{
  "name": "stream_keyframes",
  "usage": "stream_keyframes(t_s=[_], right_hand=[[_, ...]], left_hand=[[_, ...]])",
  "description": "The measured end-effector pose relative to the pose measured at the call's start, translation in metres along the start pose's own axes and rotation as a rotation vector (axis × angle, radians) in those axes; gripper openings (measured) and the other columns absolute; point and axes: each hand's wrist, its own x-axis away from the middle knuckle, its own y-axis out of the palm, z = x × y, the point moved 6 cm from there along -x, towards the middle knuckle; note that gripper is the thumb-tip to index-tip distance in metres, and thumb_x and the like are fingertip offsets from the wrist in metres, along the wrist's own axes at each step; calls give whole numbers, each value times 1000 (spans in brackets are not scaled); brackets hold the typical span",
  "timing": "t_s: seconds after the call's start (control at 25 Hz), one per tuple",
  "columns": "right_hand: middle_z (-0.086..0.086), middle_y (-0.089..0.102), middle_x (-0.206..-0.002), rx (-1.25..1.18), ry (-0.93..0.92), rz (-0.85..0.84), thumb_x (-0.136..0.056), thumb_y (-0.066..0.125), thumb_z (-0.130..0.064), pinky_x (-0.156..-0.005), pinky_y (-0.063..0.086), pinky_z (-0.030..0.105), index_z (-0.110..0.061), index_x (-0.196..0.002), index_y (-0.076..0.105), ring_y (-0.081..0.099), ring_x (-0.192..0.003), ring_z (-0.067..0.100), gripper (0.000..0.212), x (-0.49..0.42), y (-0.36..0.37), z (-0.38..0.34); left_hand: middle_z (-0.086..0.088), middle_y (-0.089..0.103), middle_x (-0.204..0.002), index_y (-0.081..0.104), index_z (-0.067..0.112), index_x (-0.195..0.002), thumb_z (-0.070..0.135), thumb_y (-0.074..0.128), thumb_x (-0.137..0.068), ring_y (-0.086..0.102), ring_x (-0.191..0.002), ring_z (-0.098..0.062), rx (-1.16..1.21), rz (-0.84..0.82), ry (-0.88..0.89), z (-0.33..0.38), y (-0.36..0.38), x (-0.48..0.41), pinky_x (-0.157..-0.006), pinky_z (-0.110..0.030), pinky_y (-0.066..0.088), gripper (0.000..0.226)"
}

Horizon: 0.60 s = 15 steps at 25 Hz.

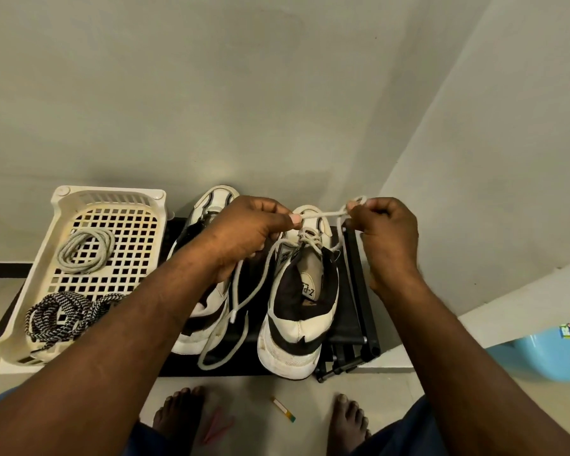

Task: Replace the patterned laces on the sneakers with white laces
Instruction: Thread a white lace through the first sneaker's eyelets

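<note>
Two white-and-black sneakers stand on a low black stand [356, 291], heels toward me. The right sneaker [301, 304] carries a white lace [323, 216] threaded through its upper eyelets. My left hand [244, 238] pinches one strand of that lace above the tongue. My right hand [387, 232] pinches a small loop of the same lace off the shoe's far right side. The lace's loose ends [224, 330] trail down between the shoes. The left sneaker [208, 212] lies mostly behind my left forearm.
A cream plastic basket [63, 205] at the left holds a coiled white lace [86, 250] and a bundle of black-and-white patterned laces [63, 312]. Walls close in behind and at the right. A blue plastic tub [547, 353] sits lower right. My bare feet [178, 419] stand on the floor.
</note>
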Motion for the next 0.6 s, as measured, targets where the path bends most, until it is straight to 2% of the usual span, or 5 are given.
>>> stream_keyframes(t_s=[0.2,0.32,0.4,0.52,0.6], right_hand=[[-18,68,-114,490,-440,-258,-92,75,-32,-88,51,29,-32,-111,70,62,-107,4,20,20,26,-18],[-12,70,-86,563,-454,-466,-99,66,-26,-75,49,33,-25,-89,75,63,-84,8,13,29,45,-10],[-9,67,-81,693,-474,-286,-101,63,-31,-76,49,37,-27,-82,69,62,-82,16,21,17,35,-12],[-6,69,-99,940,-430,-71,-99,65,-36,-90,47,44,-29,-88,70,61,-101,25,14,0,14,-11],[-13,70,-110,776,-473,-252,-94,73,-35,-94,50,41,-32,-99,72,63,-107,16,5,7,23,-9]], left_hand=[[13,78,-84,81,25,-86,37,78,-90,72,-90,-6,-150,61,99,3,6,-2,-92,-37,53,13],[17,73,-70,79,24,-82,43,76,-90,65,-72,5,-239,94,89,1,5,-2,-76,-28,46,21],[21,71,-66,80,27,-80,42,74,-92,62,-69,5,-270,115,77,0,1,-4,-77,-28,46,20],[24,72,-70,80,29,-79,38,73,-94,65,-80,-2,-271,133,71,-2,-2,-6,-82,-30,47,19],[21,73,-72,80,28,-80,39,72,-94,66,-81,-2,-265,124,86,-1,0,-6,-83,-30,47,20]])
